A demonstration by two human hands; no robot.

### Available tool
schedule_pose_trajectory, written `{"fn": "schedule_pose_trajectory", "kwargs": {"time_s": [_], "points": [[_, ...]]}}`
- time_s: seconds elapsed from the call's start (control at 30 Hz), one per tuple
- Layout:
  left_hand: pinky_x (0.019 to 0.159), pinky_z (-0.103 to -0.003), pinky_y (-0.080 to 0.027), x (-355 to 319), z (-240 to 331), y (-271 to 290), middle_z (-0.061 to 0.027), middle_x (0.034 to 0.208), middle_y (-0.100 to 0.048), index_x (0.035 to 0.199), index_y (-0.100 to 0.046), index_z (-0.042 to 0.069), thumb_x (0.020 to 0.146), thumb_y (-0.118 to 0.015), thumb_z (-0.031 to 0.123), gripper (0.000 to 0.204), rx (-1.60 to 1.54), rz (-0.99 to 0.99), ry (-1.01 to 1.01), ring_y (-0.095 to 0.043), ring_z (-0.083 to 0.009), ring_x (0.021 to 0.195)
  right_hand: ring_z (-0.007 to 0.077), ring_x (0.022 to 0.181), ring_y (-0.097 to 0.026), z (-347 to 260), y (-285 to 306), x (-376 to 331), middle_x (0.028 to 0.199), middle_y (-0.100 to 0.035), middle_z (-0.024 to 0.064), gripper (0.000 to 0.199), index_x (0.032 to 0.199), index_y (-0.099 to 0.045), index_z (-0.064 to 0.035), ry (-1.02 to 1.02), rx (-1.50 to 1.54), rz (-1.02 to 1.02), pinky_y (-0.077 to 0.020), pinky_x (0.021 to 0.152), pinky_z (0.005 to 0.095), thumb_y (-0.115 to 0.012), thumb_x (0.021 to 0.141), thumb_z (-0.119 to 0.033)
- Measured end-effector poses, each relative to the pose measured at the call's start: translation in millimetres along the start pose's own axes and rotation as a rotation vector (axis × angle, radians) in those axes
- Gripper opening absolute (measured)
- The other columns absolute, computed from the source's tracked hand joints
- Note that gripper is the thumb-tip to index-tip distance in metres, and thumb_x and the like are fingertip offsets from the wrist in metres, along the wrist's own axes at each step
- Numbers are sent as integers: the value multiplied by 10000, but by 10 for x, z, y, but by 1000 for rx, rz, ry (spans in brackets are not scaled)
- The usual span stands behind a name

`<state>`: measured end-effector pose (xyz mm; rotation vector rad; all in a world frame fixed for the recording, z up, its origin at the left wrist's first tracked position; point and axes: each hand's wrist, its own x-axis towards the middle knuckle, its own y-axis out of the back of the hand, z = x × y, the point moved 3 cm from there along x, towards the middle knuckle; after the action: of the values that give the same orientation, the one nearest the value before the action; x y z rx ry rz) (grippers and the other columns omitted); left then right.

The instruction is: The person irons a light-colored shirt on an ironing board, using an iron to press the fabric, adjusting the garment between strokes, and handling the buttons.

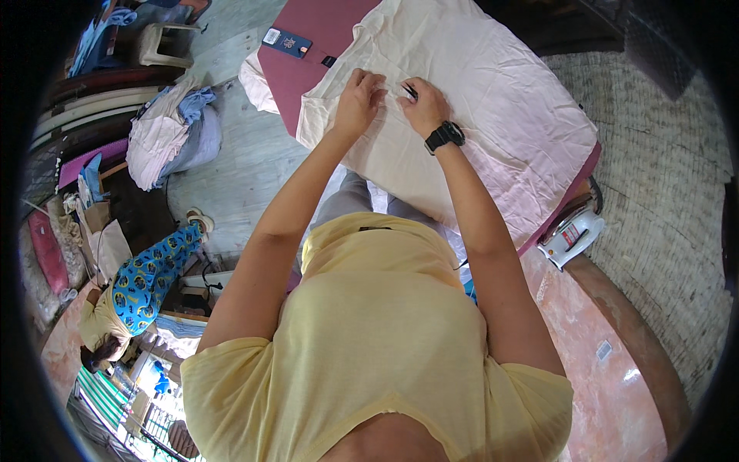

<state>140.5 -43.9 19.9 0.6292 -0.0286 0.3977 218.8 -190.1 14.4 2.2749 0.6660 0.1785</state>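
Note:
A pale cream cloth (493,115), wrinkled in places, lies spread over a maroon padded board (317,27). My left hand (360,102) rests on the cloth near its left edge, fingers curled together and pinching at the fabric. Just to the right, my right hand (428,109) is closed around a small black pointed tool (410,91), perhaps thread snips; most of it is hidden by the fingers. The tool's tips point up and left over the cloth. A dark blue tag (288,43) with a white label lies on the board beyond my left hand.
An iron (571,237) stands by the board's right end, above a pinkish stone surface (596,339). A pile of clothes (173,138) sits at left, near a beige stool (165,46). Another person in blue patterned trousers (146,273) is at the lower left.

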Motion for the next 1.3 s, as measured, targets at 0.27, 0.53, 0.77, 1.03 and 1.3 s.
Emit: {"fn": "schedule_pose_trajectory", "kwargs": {"time_s": [0.27,0.53,0.77,1.03,1.3], "points": [[777,-405,-504,-53,-11,-168,-147,973,-566,1007,-630,12,790,-697,17,227,65,55,-94,-595,-334,907,355,929,-645,82,49,-50,1007,-664,125,372,1099,-549,-114,-27,61,8,-505,784,477,-709,765,-149],[783,-437,-449,-128,135,-318,-122,952,-557,899,-629,38,767,-733,179,219,241,103,-26,-534,-333,916,368,956,-638,77,66,-81,1052,-645,172,378,1135,-501,-89,-21,139,18,-502,796,465,-669,803,-155],[767,-433,-453,-145,86,-384,-139,920,-565,880,-639,24,833,-657,124,112,280,150,41,-549,-333,877,380,924,-628,97,119,-69,1032,-621,190,248,1063,-487,-61,91,63,-20,-492,763,479,-621,889,-174],[745,-428,-468,-146,50,-303,-169,923,-588,929,-602,-4,834,-676,111,167,142,167,90,-583,-344,850,392,870,-616,132,178,-71,972,-606,184,233,1025,-494,-57,74,13,-45,-486,728,489,-624,901,-205],[757,-426,-469,-149,173,-367,-92,939,-617,947,-616,46,794,-748,189,248,239,200,55,-595,-303,851,392,887,-610,197,147,-73,977,-607,177,269,1038,-499,-60,109,31,-15,-487,743,487,-647,878,-217]]}}
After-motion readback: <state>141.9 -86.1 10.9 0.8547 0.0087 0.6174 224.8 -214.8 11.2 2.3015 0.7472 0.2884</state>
